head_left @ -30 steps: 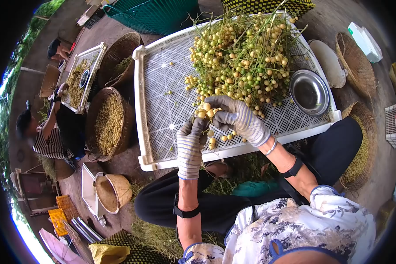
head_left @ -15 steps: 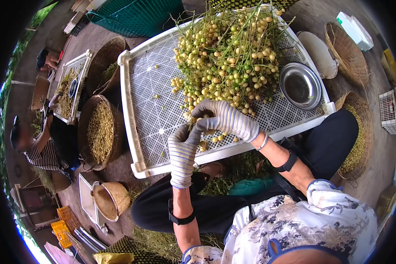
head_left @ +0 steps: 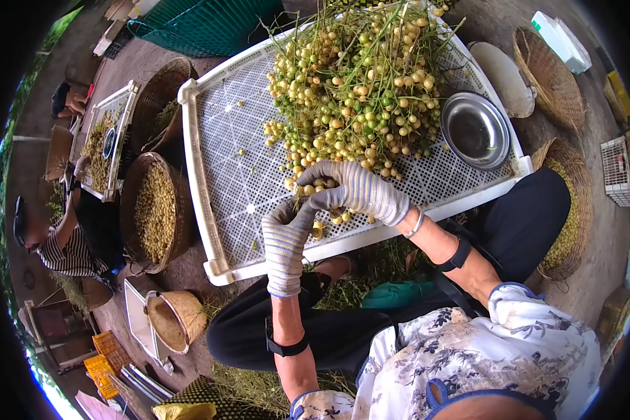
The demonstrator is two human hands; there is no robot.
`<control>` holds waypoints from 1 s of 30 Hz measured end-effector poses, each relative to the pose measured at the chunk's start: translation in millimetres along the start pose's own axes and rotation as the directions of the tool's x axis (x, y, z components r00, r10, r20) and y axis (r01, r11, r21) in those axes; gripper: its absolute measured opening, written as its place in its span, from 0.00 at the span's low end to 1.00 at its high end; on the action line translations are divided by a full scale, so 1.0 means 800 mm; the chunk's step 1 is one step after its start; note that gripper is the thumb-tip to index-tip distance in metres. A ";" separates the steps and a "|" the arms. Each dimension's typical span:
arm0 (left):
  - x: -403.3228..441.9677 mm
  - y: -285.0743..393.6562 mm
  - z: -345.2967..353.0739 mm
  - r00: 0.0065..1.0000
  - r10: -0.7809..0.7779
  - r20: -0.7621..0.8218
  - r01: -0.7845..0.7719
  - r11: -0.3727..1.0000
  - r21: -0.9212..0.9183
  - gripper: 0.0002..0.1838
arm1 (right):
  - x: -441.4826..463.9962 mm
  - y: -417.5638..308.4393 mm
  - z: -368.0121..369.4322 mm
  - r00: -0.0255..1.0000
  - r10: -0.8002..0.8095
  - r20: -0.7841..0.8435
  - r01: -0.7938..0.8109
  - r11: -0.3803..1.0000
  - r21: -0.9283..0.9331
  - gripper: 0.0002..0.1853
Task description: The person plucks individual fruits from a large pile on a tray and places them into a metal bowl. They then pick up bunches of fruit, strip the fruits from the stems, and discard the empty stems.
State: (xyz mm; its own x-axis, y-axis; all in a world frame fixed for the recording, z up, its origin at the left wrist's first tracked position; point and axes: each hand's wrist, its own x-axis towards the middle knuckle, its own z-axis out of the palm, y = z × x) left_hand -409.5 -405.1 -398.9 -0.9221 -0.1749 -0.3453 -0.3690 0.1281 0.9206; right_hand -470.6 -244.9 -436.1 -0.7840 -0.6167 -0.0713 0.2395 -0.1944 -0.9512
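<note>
In striped work gloves, my left hand and my right hand meet over the near edge of a white perforated tray. The fingers of both are closed around a small bunch of round yellow fruits, partly hidden by the gloves. My left hand pinches its stem end from the left, while the right curls over the fruits. Just beyond, a large heap of yellow-green fruits on stems covers the tray's far middle. Several loose fruits lie below my fingers.
A metal bowl rests at the tray's right side. Wicker baskets of loose fruit stand left and right. A teal basket is behind. Another person sits at a similar tray on the left.
The view has shifted slightly. My right fingers have shifted a little around the small bunch, and more of its fruits show between my hands. Both hands stay closed at the same place.
</note>
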 end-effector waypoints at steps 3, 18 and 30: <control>0.000 0.001 -0.002 0.997 -0.073 0.029 0.073 0.997 -0.029 0.11 | 0.005 0.016 -0.002 0.996 -0.088 -0.032 0.089 0.995 0.036 0.20; 0.003 -0.003 -0.017 0.965 -0.112 0.235 0.178 0.943 -0.281 0.12 | -0.005 0.029 -0.018 0.994 0.105 0.005 -0.093 0.858 0.505 0.24; 0.008 -0.007 -0.031 0.935 -0.103 0.338 0.236 0.894 -0.381 0.11 | -0.003 0.000 -0.025 0.993 0.104 0.056 -0.094 0.983 -0.160 0.18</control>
State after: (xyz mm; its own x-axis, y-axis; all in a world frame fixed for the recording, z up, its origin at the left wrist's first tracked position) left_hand -410.6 -431.3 -401.9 -0.8641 0.1537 -0.4793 -0.5030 -0.2987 0.8110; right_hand -479.8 -228.2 -442.3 -0.7217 -0.6752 -0.1526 0.2171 -0.0114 -0.9761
